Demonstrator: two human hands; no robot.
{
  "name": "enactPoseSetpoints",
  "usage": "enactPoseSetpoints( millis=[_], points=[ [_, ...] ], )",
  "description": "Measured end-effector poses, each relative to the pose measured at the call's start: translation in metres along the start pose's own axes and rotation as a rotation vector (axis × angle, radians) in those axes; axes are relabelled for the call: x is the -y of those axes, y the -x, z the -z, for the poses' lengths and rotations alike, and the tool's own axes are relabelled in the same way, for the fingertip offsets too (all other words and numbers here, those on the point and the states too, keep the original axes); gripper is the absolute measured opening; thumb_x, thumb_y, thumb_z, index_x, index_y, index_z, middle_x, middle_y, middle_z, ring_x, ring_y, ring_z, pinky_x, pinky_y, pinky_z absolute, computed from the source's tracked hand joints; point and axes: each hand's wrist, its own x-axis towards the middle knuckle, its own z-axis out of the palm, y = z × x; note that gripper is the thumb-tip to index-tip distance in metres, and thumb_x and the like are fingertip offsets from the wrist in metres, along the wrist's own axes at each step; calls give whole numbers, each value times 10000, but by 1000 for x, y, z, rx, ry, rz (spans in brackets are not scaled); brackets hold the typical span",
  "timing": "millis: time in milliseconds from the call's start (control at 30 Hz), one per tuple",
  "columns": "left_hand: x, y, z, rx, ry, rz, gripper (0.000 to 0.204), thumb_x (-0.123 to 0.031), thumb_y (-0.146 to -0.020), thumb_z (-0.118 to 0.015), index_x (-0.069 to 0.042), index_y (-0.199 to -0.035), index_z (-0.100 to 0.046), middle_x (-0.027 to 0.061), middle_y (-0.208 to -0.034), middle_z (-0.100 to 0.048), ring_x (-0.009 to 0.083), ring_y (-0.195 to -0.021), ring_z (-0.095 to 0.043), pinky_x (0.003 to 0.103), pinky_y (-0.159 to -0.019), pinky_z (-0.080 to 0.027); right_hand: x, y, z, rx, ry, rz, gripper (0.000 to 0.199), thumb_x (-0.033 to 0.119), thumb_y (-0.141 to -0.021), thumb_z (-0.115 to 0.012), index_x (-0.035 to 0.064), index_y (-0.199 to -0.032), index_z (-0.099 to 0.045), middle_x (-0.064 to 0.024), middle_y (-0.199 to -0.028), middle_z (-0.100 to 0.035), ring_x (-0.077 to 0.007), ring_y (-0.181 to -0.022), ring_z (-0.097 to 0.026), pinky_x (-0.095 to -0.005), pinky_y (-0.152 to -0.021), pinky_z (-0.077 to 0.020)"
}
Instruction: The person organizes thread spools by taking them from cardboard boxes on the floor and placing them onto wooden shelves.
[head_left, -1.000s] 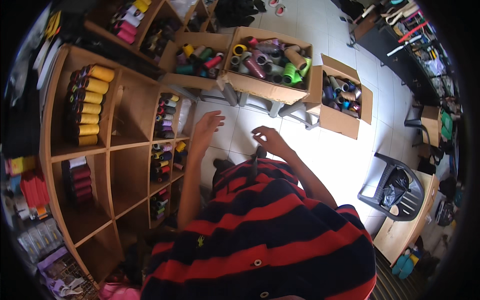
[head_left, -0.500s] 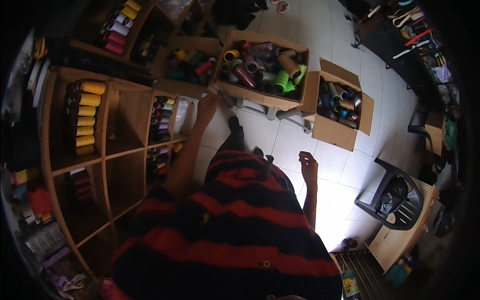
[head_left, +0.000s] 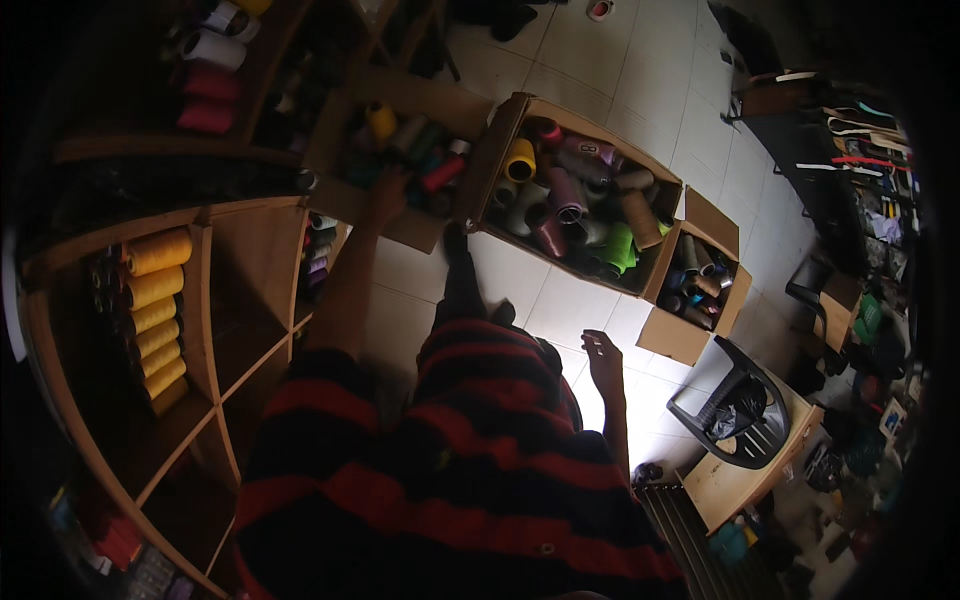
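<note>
While left hand point(head_left: 385, 192) reaches into box of spools point(head_left: 395, 150), grip there too dark to tell; right hand point(head_left: 604, 360) hanging released over floor point(head_left: 560, 300).

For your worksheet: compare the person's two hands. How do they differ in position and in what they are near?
The left hand stretches far forward into a cardboard box of thread cones; the right hand hangs low over the bare tiled floor. The left hand is at the cones; the right hand holds nothing. Both are bare.
</note>
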Motion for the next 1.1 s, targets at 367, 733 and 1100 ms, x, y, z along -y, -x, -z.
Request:
enactPoseSetpoints(
  millis=[367,733,1100],
  points=[
    [12,-34,36,70,93,40,564,-38,-739,-576,-175,-1284,-542,151,-1163,-543,360,-1095,-507,463,-893,-447,72,-46,-33,85,30,-54,205,148,-942,-553,35,-1104,-607,-132,-979,-689,-208,-873,-674,-317,-772,-518],
    [-8,-48,56,188,17,186,411,-91,-692,-722,-109,-1056,-532,130,-1143,-515,364,-1107,-477,501,-834,-441,88,-59,-35,49,54,-50,202,147,-942,-551,36,-1099,-610,-138,-950,-686,-211,-877,-674,-326,-777,-516],
    [10,-5,86,-528,1125,576,429,-27,-749,-750,-43,-1082,-480,93,-1115,-549,242,-1060,-533,315,-941,-389,87,-71,-34,73,37,-22,233,193,-951,-542,29,-1099,-615,-136,-959,-688,-224,-895,-674,-322,-796,-509]
  ],
)
